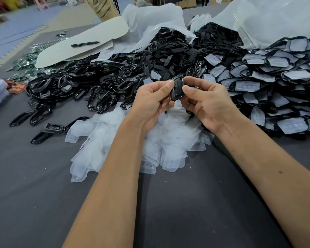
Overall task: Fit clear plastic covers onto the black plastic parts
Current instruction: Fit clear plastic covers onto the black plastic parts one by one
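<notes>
Raised above the pile of clear covers (132, 140) on the grey table (186, 203), a black part (177, 89) is pinched between curled fingers of the left hand (150, 102) and right hand (206, 104).
</notes>
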`<state>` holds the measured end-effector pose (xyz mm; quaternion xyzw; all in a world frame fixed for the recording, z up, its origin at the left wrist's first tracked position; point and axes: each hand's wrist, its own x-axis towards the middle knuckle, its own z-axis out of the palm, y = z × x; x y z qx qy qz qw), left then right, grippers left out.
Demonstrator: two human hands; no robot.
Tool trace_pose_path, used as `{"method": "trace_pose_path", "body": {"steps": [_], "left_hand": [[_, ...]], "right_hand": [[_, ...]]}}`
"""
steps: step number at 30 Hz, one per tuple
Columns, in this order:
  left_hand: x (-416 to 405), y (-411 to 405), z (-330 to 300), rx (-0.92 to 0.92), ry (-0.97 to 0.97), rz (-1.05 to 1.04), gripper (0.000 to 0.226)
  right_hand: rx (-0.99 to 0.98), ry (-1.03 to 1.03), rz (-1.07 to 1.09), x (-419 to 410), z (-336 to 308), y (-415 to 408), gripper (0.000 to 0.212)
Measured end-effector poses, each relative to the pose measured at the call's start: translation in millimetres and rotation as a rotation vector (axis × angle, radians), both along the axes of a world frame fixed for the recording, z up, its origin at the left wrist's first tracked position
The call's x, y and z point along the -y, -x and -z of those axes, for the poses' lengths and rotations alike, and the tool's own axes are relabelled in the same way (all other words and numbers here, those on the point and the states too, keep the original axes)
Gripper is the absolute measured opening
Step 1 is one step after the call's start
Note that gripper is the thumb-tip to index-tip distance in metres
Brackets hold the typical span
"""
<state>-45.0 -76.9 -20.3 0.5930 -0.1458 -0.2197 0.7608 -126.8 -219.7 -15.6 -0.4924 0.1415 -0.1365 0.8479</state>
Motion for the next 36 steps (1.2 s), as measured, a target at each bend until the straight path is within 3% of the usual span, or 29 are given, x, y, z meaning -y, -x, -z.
{"method": "trace_pose_path", "body": {"steps": [10,17,21,27,36], "left_hand": [[1,6,-9,0.234,-0.075,-0.063,0.007],[45,23,-14,0.362,-0.071,-0.219,0.018],[94,28,-24,0.364,-0.103,-0.163,0.026],[164,41,-42,0.634,-0.248,-0.033,0.030],[190,44,-36,0.827,-0.475,-0.047,0.035]], "right_hand": [[0.055,0.244,0.032,8,-6,4,0.016],[0.042,0.921,0.360,31,-11,12,0.017],[-0.044,1.280,0.577,67,-18,26,0.018],[-0.138,1.570,0.765,131,-39,46,0.029],[-0.242,1.735,0.419,159,-37,49,0.030]]}}
